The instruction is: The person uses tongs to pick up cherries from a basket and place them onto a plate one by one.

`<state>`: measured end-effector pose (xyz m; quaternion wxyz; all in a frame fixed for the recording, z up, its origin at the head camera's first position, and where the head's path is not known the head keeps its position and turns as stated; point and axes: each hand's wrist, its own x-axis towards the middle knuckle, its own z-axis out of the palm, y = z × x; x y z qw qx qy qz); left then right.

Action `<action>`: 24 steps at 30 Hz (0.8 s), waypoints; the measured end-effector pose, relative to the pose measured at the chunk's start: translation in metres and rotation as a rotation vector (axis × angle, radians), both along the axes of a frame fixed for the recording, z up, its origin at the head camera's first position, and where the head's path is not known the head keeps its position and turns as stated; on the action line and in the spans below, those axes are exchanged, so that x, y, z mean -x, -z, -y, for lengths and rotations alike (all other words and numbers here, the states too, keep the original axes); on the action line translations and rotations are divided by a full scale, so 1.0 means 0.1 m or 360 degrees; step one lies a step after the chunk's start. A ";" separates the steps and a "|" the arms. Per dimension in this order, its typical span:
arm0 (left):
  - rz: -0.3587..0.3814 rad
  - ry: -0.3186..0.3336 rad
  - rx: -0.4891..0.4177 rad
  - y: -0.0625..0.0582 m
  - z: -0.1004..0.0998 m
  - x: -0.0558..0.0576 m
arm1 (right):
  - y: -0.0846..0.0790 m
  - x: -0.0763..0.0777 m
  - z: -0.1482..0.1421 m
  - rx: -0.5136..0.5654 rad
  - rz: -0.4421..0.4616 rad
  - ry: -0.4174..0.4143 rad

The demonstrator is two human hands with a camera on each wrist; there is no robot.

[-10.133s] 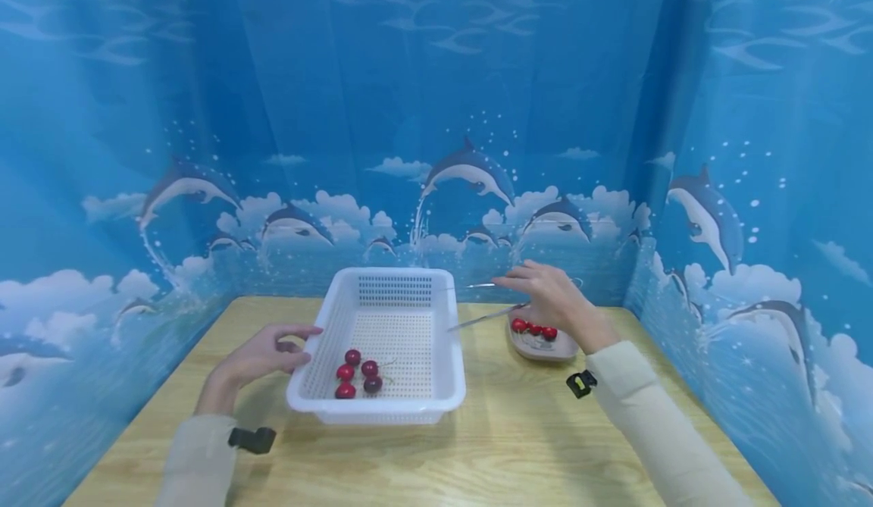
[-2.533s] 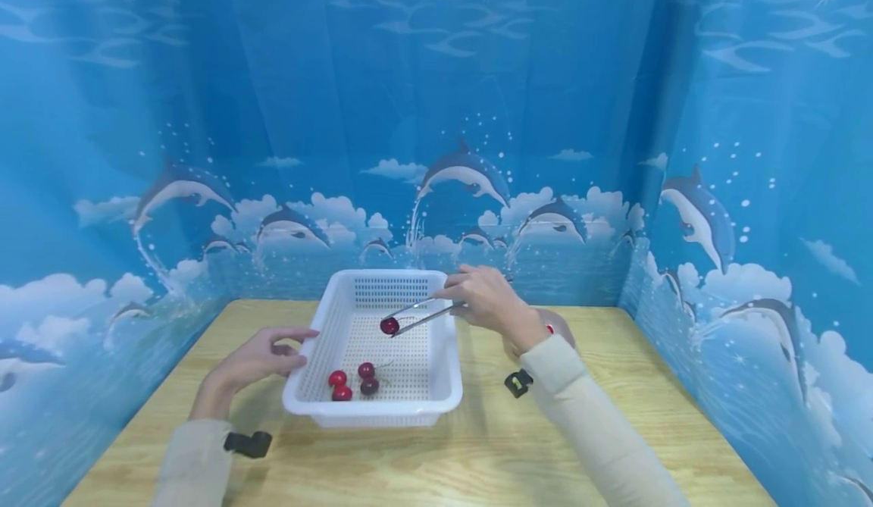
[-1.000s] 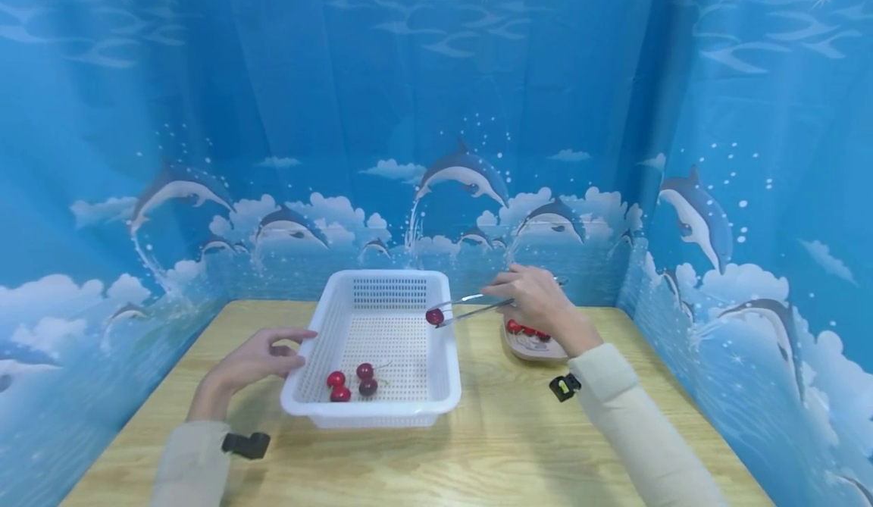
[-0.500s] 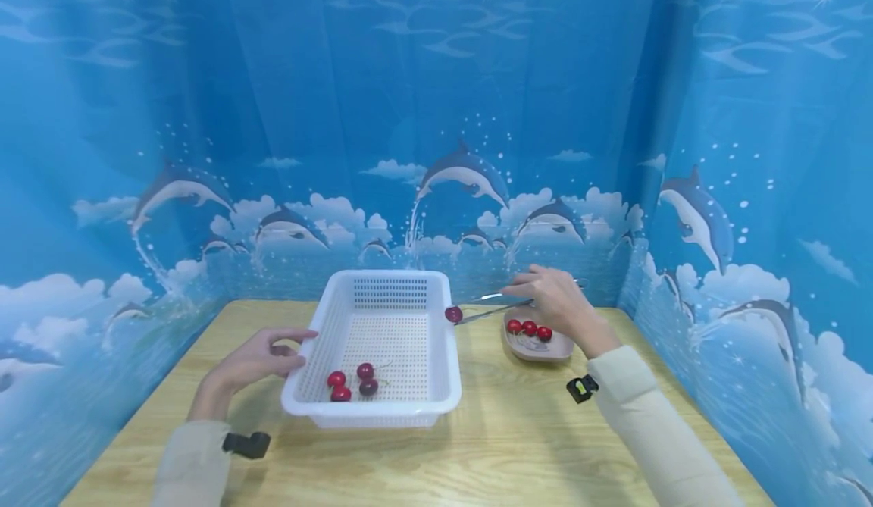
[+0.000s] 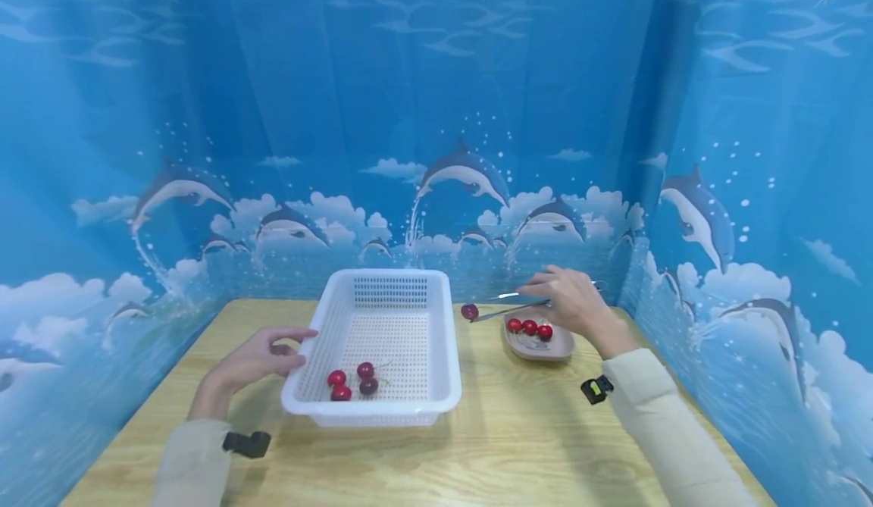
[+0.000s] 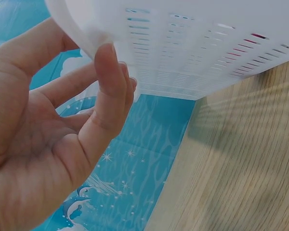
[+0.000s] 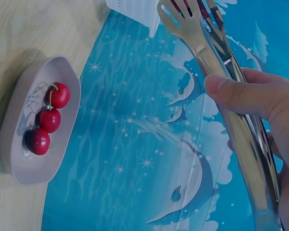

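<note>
My left hand (image 5: 255, 359) pinches the left rim of a white perforated plastic basket (image 5: 371, 410); in the left wrist view the thumb and fingers close round that rim (image 6: 74, 31). Four-or-so is avoided: several cherries (image 5: 367, 386) lie in its near left part. My right hand (image 5: 576, 306) holds metal food tongs (image 5: 511, 311), thumb on one arm in the right wrist view. A dark red cherry (image 5: 469, 311) sits between the tong tips, just right of the basket. Below the hand stands a small pinkish dish (image 5: 546, 352) with three red cherries (image 5: 530, 328).
The basket and dish stand on a light wood-grain table (image 5: 470, 461), with a gap between them. A blue dolphin-print curtain (image 5: 382, 113) encloses the table at the back and both sides.
The tongs have lifted a cherry from the basket and carried it right, over the right rim and out past it. My left hand stays on the left rim.
</note>
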<state>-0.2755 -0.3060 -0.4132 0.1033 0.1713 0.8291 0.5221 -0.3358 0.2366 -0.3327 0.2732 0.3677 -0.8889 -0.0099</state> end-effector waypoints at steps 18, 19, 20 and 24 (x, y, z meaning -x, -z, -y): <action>-0.0024 0.0005 0.0038 0.02 0.02 0.03 | 0.06 0.03 -0.25 -0.0038 0.0029 0.0104; -0.0018 0.0000 0.0036 0.02 0.01 0.02 | 0.07 0.03 -0.27 -0.0040 0.0027 0.0114; -0.0014 -0.0001 0.0034 0.02 0.01 0.02 | 0.09 0.03 -0.29 -0.0039 0.0026 0.0123; -0.0018 0.0008 0.0026 0.03 0.01 0.02 | 0.12 0.03 -0.37 -0.0049 0.0018 0.0154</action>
